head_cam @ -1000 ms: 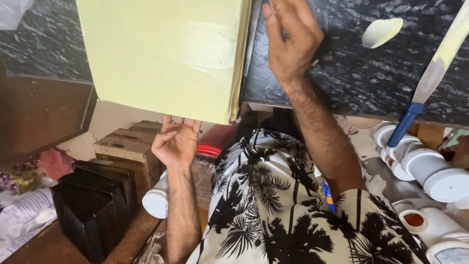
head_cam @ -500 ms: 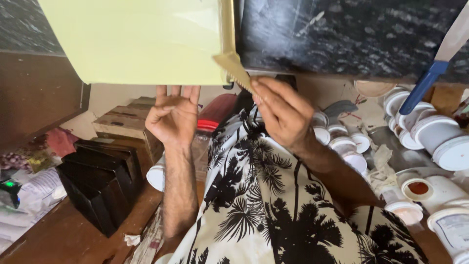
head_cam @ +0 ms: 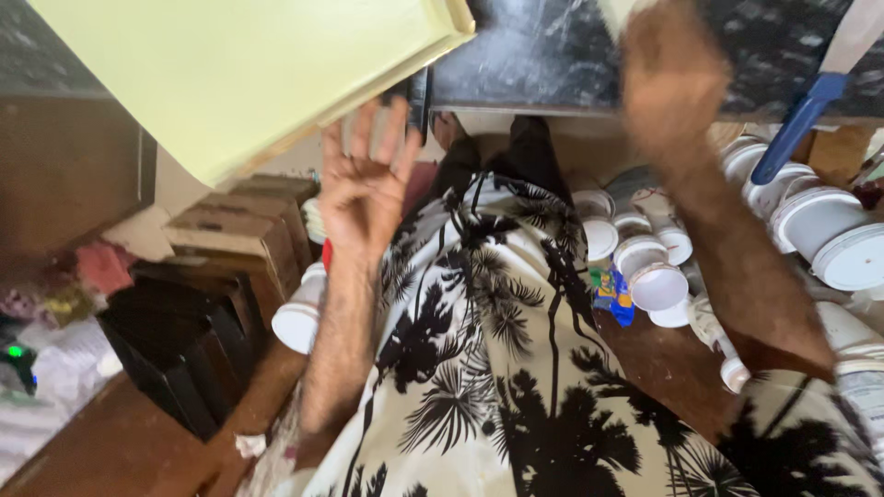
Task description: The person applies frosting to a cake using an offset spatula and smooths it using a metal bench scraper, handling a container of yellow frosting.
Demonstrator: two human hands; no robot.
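Hands raised toward a pale yellow board [head_cam: 239,83] tilted overhead at upper left, its long edge running up to the right. Left hand [head_cam: 368,184] sits just beneath it, fingers spread, holding nothing. Right hand [head_cam: 672,83] is blurred; grip unclear. White tubs [head_cam: 829,230] cluster right.

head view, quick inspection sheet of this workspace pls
surface: dark speckled counter, bare where it shows
job's things: pale yellow flat panel tilted over the counter edge, its lower edge by the left hand
clutter: white lidded tubs on the right, a blue-handled tool leaning above them, cardboard boxes and a black crate on the left
grip: left hand open, palm up under the panel, contact unclear; right hand raised, blurred, holding nothing that can be made out
cables: nothing seen
surroundings: brown floor; palm-print shirt fills the middle
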